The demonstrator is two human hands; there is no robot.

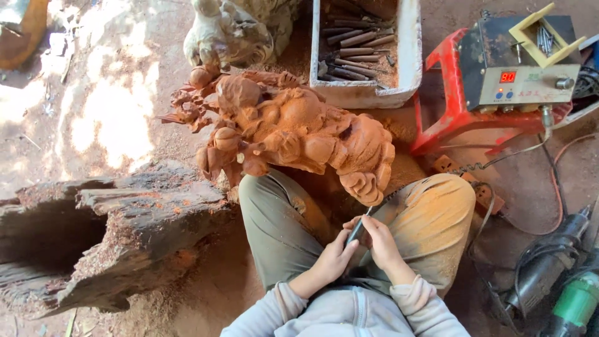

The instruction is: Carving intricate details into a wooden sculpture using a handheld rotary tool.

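Reddish-orange carved wooden sculpture (287, 128), ornate and dust-coated, propped against the knees of a seated person; landmark for all that follows. Slim dark rotary handpiece (358, 229), just below the sculpture's lower right lobe, bit tip touching or nearly touching the carved edge. Left hand (334, 259), fingers curled closed around the handpiece body; right hand (379, 242), fingers wrapped narrowly about the same tool nearer the tip, steadying it. Step in hand, by judgement: fine detailing of the lower right lobe; further cutting likely calls for light pressure, a braced two-handed hold and small turns of the sculpture to present fresh surface. Weathered dark log (112, 231), lower left of the sculpture. White trough of dusty chisels (409, 56), above right. Red plastic stool (452, 106), further right, bearing a grey control box with red digital display (524, 78). Dark and green power tools (561, 274), lower right, partly cut off by the frame edge. Pale carved figure (228, 31), directly above, cropped at the top. Exact contact of bit and wood hard to make out; burr shape too small to tell; cable route from handpiece to box mostly hidden behind the dusty trouser leg (430, 218).
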